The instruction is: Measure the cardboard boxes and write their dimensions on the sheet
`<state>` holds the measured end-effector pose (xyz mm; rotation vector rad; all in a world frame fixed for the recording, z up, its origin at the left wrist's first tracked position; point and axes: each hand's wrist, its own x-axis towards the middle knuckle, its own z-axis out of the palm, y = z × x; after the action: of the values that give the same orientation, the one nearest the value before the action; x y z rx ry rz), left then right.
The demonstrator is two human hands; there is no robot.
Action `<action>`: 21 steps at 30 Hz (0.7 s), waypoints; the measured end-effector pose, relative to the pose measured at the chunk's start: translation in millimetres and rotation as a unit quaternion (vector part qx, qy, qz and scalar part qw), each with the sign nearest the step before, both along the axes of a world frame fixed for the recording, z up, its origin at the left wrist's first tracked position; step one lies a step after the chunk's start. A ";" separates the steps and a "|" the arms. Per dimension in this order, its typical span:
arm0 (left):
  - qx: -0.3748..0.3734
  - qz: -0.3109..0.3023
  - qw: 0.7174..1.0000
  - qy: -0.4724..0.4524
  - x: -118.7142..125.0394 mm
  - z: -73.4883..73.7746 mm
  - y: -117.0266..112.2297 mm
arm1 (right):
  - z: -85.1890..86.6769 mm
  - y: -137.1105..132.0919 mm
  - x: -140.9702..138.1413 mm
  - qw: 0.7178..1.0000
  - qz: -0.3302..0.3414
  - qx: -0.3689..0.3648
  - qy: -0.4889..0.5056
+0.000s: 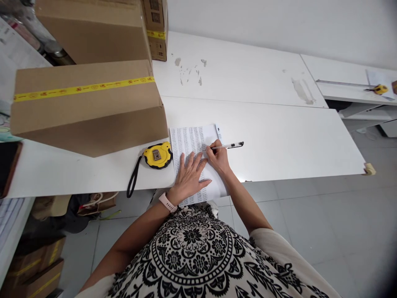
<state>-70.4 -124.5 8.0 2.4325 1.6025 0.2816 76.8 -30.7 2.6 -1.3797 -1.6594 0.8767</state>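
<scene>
A sheet of paper (187, 138) with columns of small print lies at the front edge of the white table, its lower end reaching past the edge. My left hand (190, 171) rests flat on it with the fingers spread. In my right hand (218, 157) is a pen (231, 145), its dark-capped back end pointing right and its tip at the paper near the printed columns. Just left of the sheet sits a yellow and black tape measure (157, 155) with a black wrist strap (134, 178) hanging over the table edge.
A taped cardboard box (89, 103) stands on the table at the left, with a second box (99, 29) behind it. A dark phone-like object (9, 165) lies at the far left. Another tape measure (380, 89) is at the far right. The white table (279, 140) ends at a right corner.
</scene>
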 end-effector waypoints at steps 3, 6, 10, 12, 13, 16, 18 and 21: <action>0.002 0.001 1.000 0.000 -0.2 0.2 -0.1 | -0.5 0.5 -0.1 1.000 -0.001 -0.001 0.001; 0.000 0.000 1.000 0.002 -0.4 0.7 -0.1 | -1.3 0.9 -0.1 1.000 -0.007 0.001 0.007; -0.001 -0.001 1.000 0.000 -0.4 1.3 -0.3 | -2.5 1.0 0.4 1.000 -0.009 -0.002 0.013; -0.002 0.000 1.000 -0.002 -0.3 1.6 -0.4 | -3.0 1.0 0.6 1.000 -0.008 -0.003 0.014; -0.003 0.000 1.000 -0.002 -0.2 1.7 -0.4 | -3.3 1.1 0.7 1.000 -0.007 -0.003 0.015; -0.004 0.000 1.000 0.002 -0.3 1.9 -0.5 | -3.7 1.5 0.8 1.000 -0.007 0.000 0.013; -0.002 0.000 1.000 0.004 -0.3 1.6 -0.5 | -3.6 1.7 0.8 1.000 -0.009 0.002 0.006; -0.002 -0.002 1.000 0.004 -0.4 1.0 -0.2 | -2.6 1.8 0.6 1.000 -0.017 0.001 -0.001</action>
<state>-70.8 -124.7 9.0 2.4362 1.6013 0.2672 77.4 -28.8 0.0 -1.4040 -1.6336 0.8546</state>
